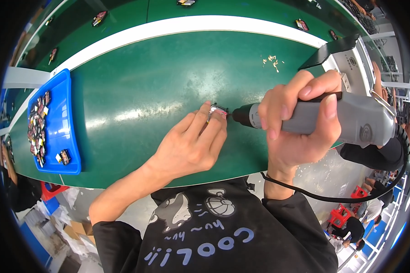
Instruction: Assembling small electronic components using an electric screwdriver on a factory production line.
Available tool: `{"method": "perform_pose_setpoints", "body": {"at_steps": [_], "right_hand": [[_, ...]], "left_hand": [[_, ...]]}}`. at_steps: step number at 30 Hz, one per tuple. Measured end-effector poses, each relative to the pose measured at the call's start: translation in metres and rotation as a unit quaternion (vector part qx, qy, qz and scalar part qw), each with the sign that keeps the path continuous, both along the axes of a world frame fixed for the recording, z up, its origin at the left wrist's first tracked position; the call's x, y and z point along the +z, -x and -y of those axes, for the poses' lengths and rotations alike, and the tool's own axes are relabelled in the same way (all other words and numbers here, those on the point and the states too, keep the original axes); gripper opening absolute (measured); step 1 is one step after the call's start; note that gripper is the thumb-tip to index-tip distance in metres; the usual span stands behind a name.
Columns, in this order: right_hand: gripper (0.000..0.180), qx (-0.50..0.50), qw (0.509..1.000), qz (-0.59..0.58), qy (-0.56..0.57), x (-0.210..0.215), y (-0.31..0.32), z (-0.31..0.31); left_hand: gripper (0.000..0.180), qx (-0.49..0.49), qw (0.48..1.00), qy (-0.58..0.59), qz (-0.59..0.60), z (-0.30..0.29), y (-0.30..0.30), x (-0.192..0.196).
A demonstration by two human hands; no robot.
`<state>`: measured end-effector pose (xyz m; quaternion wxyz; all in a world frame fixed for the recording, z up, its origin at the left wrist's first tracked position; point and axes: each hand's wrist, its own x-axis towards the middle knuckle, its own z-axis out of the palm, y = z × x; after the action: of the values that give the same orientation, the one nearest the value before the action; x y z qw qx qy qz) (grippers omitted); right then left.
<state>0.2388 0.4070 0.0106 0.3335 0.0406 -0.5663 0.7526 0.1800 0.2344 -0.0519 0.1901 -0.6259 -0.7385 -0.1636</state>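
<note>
My right hand (300,123) is wrapped round a grey electric screwdriver (364,118) with a black nose, held nearly level and pointing left. Its tip meets, or almost meets, the right side of a small black-and-red electronic part (220,109). My left hand (191,143) presses that part against the green table (141,86), its fingers bent over it and covering much of it. Where exactly the tip lands is too small to make out. From the tool's rear a black cord (323,197) loops down past my right wrist.
At the left stands a blue tray (73,123) holding a pile of similar parts, with one part (65,157) lying apart. Small brass-coloured pieces (272,61) lie scattered at the back right, near a black-and-white box (351,61). Behind a white rail (182,22), more parts sit on a green surface.
</note>
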Motion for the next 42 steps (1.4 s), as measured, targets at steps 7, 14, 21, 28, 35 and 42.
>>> {"method": "perform_pose_setpoints", "body": {"at_steps": [7,14,21,28,35,42], "right_hand": [[0.029,0.007,1.0,-0.003,0.002,-0.001,-0.0001,-0.0011],[0.03,0.013,1.0,-0.015,0.012,-0.0005,0.0005,-0.0014],[0.03,0.014,0.999,-0.023,0.03,-0.0005,0.001,0.0003],[0.03,0.024,0.999,-0.025,0.023,0.0007,0.002,0.0007],[0.03,0.016,0.999,-0.027,0.018,0.0018,0.0005,0.0005],[0.028,0.014,1.0,-0.01,-0.005,-0.0017,-0.0005,0.0001]], "left_hand": [[0.029,-0.002,1.0,0.0,0.001,0.0008,0.0001,-0.0004],[0.026,0.001,1.0,-0.008,-0.004,0.0006,0.0004,-0.001],[0.024,0.004,1.0,-0.011,0.002,0.0008,-0.0003,-0.0019],[0.023,0.002,1.0,-0.01,0.002,0.0011,-0.0001,-0.0022],[0.023,0.004,1.0,-0.001,-0.006,0.0011,-0.0013,-0.0008],[0.023,0.004,1.0,0.0,-0.01,0.0007,-0.0015,-0.0008]]}}
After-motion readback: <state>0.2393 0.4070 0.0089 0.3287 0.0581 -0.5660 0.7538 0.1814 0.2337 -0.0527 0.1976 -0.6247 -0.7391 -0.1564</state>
